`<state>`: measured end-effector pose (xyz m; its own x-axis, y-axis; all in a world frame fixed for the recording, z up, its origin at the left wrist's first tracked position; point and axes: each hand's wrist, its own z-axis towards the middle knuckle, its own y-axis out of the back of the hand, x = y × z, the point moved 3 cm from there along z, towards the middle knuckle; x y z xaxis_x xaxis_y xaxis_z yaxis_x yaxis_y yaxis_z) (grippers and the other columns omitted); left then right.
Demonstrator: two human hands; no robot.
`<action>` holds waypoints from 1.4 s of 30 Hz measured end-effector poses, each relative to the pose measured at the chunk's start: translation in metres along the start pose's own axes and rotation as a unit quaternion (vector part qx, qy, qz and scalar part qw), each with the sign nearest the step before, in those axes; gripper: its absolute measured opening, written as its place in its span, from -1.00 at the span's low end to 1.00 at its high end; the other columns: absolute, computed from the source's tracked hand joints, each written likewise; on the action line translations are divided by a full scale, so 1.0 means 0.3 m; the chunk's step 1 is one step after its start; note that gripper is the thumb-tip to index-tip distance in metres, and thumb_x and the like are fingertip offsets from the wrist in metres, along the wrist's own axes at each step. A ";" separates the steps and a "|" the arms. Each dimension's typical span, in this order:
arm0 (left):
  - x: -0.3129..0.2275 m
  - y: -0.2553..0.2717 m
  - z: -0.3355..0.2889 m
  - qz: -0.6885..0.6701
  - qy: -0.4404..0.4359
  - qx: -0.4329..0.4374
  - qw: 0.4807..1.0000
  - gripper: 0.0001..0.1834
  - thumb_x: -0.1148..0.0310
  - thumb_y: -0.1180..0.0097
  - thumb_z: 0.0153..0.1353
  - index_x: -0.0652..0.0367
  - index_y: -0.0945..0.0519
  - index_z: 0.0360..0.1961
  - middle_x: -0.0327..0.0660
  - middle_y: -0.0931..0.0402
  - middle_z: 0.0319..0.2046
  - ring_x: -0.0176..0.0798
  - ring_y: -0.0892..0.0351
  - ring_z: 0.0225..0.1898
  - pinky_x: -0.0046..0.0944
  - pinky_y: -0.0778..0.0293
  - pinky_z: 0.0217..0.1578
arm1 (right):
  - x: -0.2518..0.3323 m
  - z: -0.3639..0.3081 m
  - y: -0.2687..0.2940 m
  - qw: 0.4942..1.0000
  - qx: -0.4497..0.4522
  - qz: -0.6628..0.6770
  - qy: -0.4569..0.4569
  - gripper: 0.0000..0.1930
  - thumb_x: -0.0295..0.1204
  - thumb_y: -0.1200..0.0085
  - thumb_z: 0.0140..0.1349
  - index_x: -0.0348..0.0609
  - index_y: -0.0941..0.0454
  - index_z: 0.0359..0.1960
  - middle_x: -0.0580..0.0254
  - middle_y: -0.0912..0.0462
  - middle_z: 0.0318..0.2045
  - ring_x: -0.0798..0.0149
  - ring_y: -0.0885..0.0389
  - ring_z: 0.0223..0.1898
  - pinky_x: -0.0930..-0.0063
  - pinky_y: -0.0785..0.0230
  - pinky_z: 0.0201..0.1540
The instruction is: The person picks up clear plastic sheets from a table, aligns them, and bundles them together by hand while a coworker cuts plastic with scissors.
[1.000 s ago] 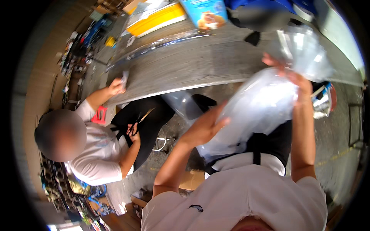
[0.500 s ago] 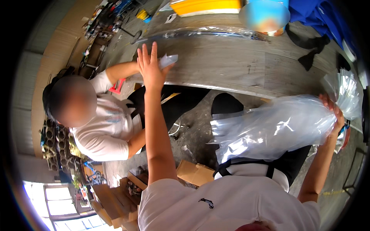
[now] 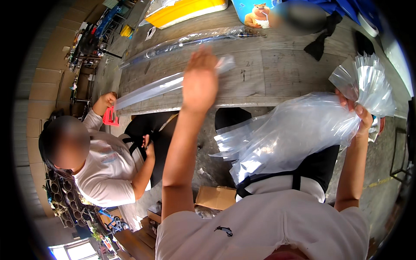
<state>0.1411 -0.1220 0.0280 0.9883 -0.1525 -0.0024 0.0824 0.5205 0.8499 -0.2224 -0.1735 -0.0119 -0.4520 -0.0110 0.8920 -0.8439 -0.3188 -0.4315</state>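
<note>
On the right, my right hand (image 3: 363, 116) is wrapped round the gathered neck of a bundle of clear plastic sleeves (image 3: 286, 134). The bundle's flared end (image 3: 375, 82) fans out beyond the hand, and its wide body lies across my lap. My left hand (image 3: 200, 82), smeared by motion, is over the table at a single long clear plastic sleeve (image 3: 160, 89). The fingers point away from me, and I cannot tell whether they grip it. One end of this sleeve sticks out to the right of the hand. Its other end is at a co-worker's hand (image 3: 106, 100).
The co-worker (image 3: 108, 160) sits at the left by the grey wooden table (image 3: 281, 69). Farther back on it lie a long plastic-wrapped bundle (image 3: 182, 41), a yellow bin (image 3: 186, 15), a blue bucket (image 3: 249, 13) and black cloth (image 3: 320, 43). A cardboard box (image 3: 216, 198) is on the floor.
My left hand has moved right over the table. The single sleeve now stretches along the tabletop, and the co-worker's hand has drawn back to the left. My right hand keeps its grip.
</note>
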 end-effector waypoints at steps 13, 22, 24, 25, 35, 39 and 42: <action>-0.127 -0.101 0.023 0.056 -0.081 0.113 0.989 -0.54 0.54 0.07 0.12 0.33 -0.37 0.11 0.07 -0.34 0.14 -0.04 -0.31 0.20 -0.19 -0.25 0.21 | 0.013 -0.015 -0.010 0.996 -0.010 -0.092 0.018 -0.57 -0.08 -0.16 -0.28 -0.25 -0.38 -0.67 0.14 -0.40 -0.63 0.19 -0.44 -0.41 0.41 -0.27 -0.15; -0.124 -0.101 0.019 0.026 -0.068 0.116 0.991 -0.53 0.52 0.08 0.15 0.33 -0.36 0.14 0.09 -0.31 0.16 -0.01 -0.29 0.21 -0.19 -0.23 0.22 | -0.006 -0.017 0.019 0.999 0.015 -0.037 0.026 -0.51 -0.15 -0.21 -0.25 -0.39 -0.47 -0.44 0.17 -0.40 -0.61 0.25 -0.41 -0.47 0.44 -0.26 -0.22; -0.127 -0.105 0.023 0.030 -0.070 0.118 0.990 -0.55 0.49 0.09 0.19 0.33 -0.36 0.14 0.09 -0.30 0.16 -0.01 -0.29 0.21 -0.18 -0.23 0.21 | -0.001 -0.017 0.017 0.999 0.026 -0.022 0.034 -0.52 -0.19 -0.21 -0.21 -0.38 -0.48 -0.36 0.20 -0.41 -0.59 0.30 -0.39 -0.49 0.41 -0.25 -0.17; -0.129 -0.104 0.024 0.032 -0.072 0.118 0.990 -0.56 0.47 0.10 0.21 0.34 -0.36 0.14 0.09 -0.30 0.16 -0.01 -0.29 0.21 -0.18 -0.23 0.21 | 0.007 -0.018 0.000 0.998 0.028 -0.029 0.038 -0.54 -0.20 -0.20 -0.18 -0.35 -0.47 -0.33 0.24 -0.41 -0.58 0.34 -0.37 -0.51 0.39 -0.25 -0.11; -0.525 0.139 0.150 -0.466 0.110 0.224 0.849 -0.58 0.33 0.17 0.25 0.39 -0.40 0.04 0.24 -0.26 0.13 0.28 -0.17 0.20 0.09 -0.05 0.23 | 0.047 -0.070 -0.264 0.999 0.031 -0.009 -0.036 -0.33 -0.52 -0.31 -0.15 -0.28 -0.37 0.11 0.16 -0.52 0.00 0.27 -0.45 0.05 0.39 -0.35 0.05; -0.587 0.146 0.166 -0.324 0.002 0.073 0.943 -0.49 0.36 0.15 0.17 0.52 -0.33 0.08 0.34 -0.19 0.16 0.30 -0.09 0.26 0.17 0.10 0.27 | 0.060 -0.064 -0.315 0.995 0.006 0.083 -0.052 -0.33 -0.54 -0.34 -0.20 -0.28 -0.41 0.07 0.17 -0.55 -0.06 0.27 -0.50 0.00 0.45 -0.35 0.04; -0.610 0.187 0.178 -0.130 -0.047 -0.012 0.990 -0.39 0.33 0.09 0.13 0.60 -0.23 0.14 0.38 -0.19 0.14 0.30 -0.07 0.27 0.14 0.12 0.29 | 0.044 -0.058 -0.299 0.990 0.038 0.109 -0.083 -0.32 -0.53 -0.35 -0.21 -0.27 -0.41 0.07 0.16 -0.55 -0.06 0.26 -0.51 -0.03 0.45 -0.36 0.03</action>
<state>-0.0420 -0.1097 0.1042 0.9175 -0.3599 -0.1692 0.3358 0.4734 0.8143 -0.1577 -0.1285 0.0364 -0.5619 -0.2408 0.7914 -0.7043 -0.3626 -0.6104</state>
